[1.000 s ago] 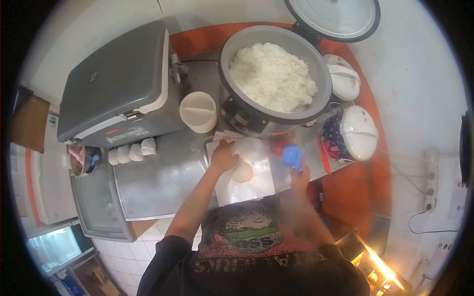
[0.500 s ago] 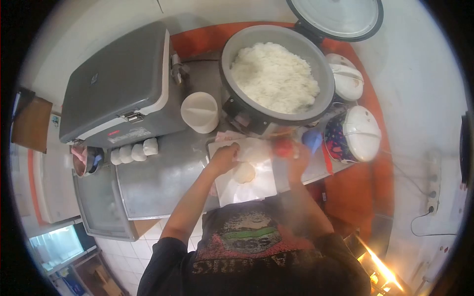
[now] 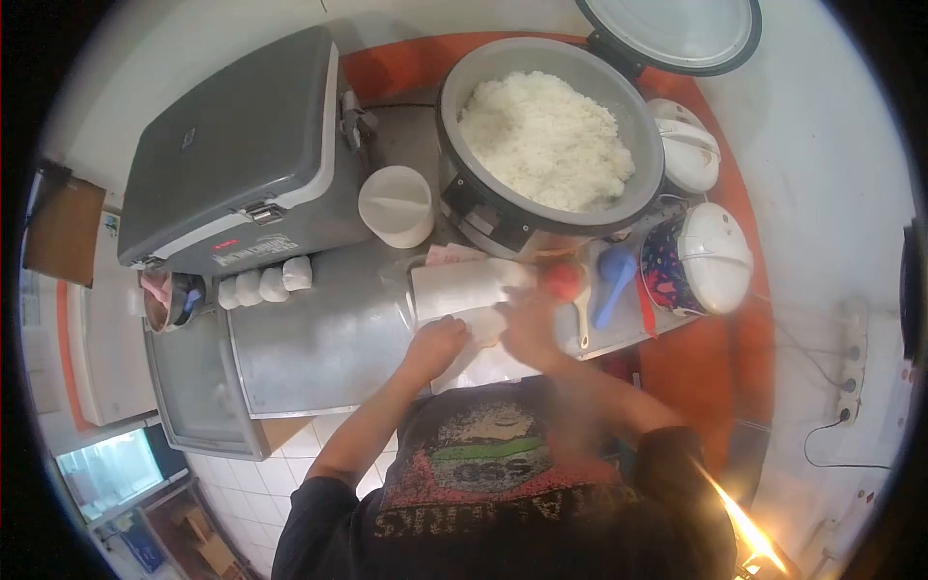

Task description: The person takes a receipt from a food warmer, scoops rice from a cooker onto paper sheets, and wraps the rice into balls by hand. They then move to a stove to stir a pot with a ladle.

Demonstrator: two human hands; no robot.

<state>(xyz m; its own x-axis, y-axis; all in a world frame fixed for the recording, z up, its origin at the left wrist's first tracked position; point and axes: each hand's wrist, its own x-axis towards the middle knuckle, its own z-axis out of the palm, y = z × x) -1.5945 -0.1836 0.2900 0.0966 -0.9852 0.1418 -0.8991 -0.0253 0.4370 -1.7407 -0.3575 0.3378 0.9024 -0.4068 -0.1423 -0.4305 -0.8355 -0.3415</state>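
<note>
Handling folded white paper (image 3: pixel 481 323) on a metal table (image 3: pixel 309 353), with left hand (image 3: pixel 437 348) curled at the paper's left side, grip clamped on the edge, and right hand (image 3: pixel 529 329) opposite, grip too blurred to tell whether apart or together. Ranged just to the right: a red round item (image 3: pixel 561 280), a pale-handled utensil (image 3: pixel 583 324) and a blue scoop (image 3: pixel 617 269). Seen beyond: an open cooker (image 3: pixel 483 217) heaped with white rice (image 3: pixel 546 140).

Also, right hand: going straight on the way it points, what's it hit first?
The right hand would meet the white paper at its fingers first; beyond that, probably the white container, though blur and unclear depth leave that open.
</note>
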